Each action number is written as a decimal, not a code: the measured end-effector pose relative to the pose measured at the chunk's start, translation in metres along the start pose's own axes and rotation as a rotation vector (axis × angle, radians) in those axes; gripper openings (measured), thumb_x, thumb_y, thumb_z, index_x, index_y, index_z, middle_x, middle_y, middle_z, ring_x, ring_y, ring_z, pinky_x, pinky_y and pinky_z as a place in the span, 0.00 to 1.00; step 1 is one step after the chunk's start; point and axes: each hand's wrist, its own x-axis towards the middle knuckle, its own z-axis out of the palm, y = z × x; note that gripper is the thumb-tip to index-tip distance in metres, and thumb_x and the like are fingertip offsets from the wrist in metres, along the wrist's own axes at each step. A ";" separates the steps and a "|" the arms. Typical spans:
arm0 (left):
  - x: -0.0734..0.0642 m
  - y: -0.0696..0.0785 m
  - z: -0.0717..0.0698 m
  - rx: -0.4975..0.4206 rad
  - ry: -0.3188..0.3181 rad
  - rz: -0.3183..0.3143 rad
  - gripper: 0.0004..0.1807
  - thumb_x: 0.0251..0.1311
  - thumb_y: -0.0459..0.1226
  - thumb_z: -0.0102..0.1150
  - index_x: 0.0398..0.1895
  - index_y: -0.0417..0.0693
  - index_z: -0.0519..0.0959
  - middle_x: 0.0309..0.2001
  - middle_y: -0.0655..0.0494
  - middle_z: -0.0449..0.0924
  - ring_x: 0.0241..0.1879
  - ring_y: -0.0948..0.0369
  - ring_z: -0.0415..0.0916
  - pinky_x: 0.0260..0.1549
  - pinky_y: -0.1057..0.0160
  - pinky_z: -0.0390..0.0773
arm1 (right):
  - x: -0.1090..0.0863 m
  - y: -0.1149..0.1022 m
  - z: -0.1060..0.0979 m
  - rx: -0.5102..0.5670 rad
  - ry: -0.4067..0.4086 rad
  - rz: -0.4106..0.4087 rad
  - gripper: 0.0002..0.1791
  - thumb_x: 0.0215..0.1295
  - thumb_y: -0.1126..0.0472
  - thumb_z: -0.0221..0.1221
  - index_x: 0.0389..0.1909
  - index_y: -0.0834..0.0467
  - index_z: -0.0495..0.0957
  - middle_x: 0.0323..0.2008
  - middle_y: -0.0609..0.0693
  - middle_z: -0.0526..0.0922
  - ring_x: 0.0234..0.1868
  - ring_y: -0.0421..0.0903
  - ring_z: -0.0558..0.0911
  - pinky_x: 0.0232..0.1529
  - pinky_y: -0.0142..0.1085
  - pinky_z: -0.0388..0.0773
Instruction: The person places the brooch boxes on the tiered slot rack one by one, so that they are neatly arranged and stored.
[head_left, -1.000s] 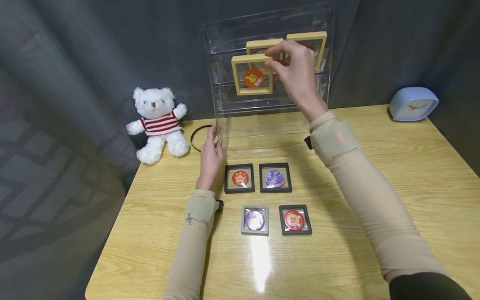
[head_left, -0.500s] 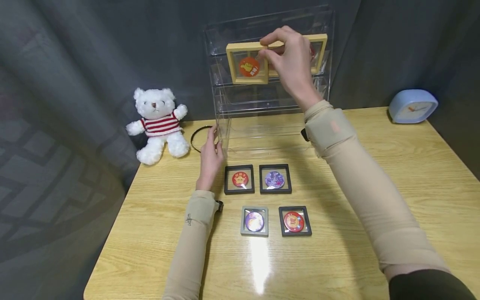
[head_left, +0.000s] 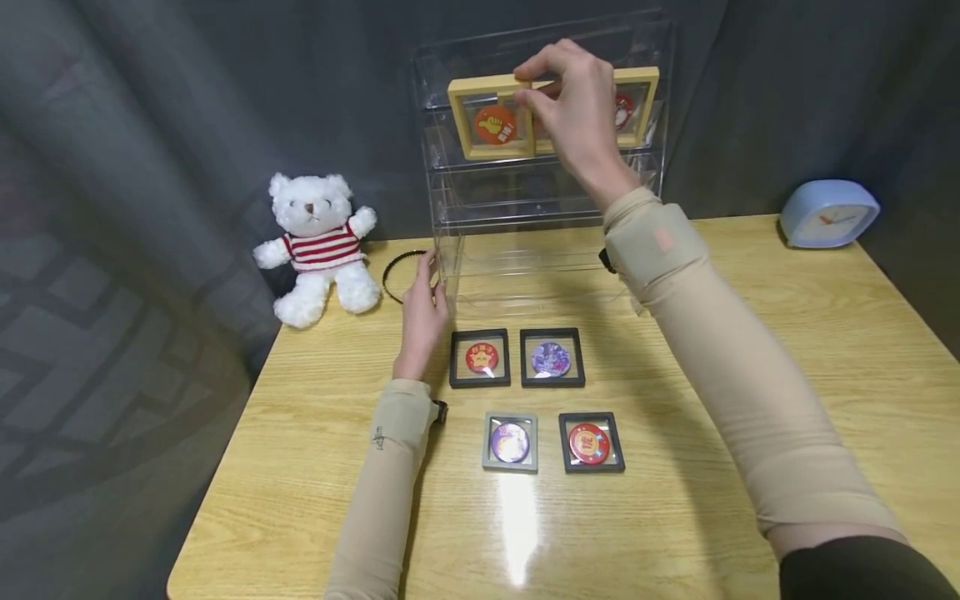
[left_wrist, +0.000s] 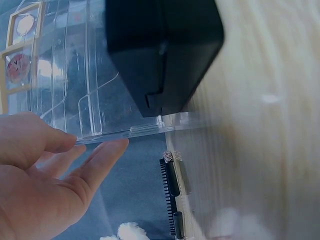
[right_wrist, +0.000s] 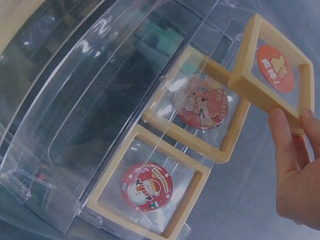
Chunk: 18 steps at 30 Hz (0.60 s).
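Pinching the square, orange-badged yellow frame (head_left: 494,124), the right hand (head_left: 579,107) has lifted it level with the upper-left tier of the clear plastic rack (head_left: 517,219), which the left hand (head_left: 423,315) touches, fingers nearly straight.

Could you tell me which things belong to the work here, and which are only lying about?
Belong to the work:
yellow frame, held by the right hand
clear rack, touched by the left hand
two other yellow frames, on the rack
probably the three black frames and grey frame on the table

Only lying about:
teddy bear
clock
black band
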 end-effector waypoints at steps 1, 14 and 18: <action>0.000 0.000 0.000 0.002 0.002 -0.001 0.31 0.75 0.19 0.50 0.80 0.37 0.63 0.73 0.35 0.71 0.64 0.35 0.78 0.57 0.47 0.87 | 0.000 0.000 0.000 -0.003 -0.001 -0.002 0.13 0.77 0.61 0.64 0.55 0.61 0.89 0.52 0.52 0.85 0.49 0.46 0.89 0.45 0.25 0.87; -0.001 0.003 0.004 -0.001 0.004 -0.013 0.31 0.75 0.20 0.50 0.79 0.37 0.63 0.73 0.35 0.71 0.65 0.34 0.76 0.59 0.46 0.85 | 0.008 -0.002 0.001 -0.039 0.017 -0.027 0.13 0.77 0.61 0.64 0.55 0.61 0.89 0.52 0.53 0.85 0.49 0.47 0.90 0.51 0.25 0.85; -0.002 0.004 0.004 0.004 0.000 -0.010 0.31 0.75 0.20 0.50 0.79 0.36 0.63 0.73 0.35 0.71 0.62 0.34 0.79 0.58 0.47 0.86 | 0.010 -0.003 0.001 -0.063 0.017 -0.009 0.13 0.78 0.61 0.64 0.56 0.60 0.89 0.53 0.53 0.85 0.49 0.46 0.89 0.49 0.25 0.85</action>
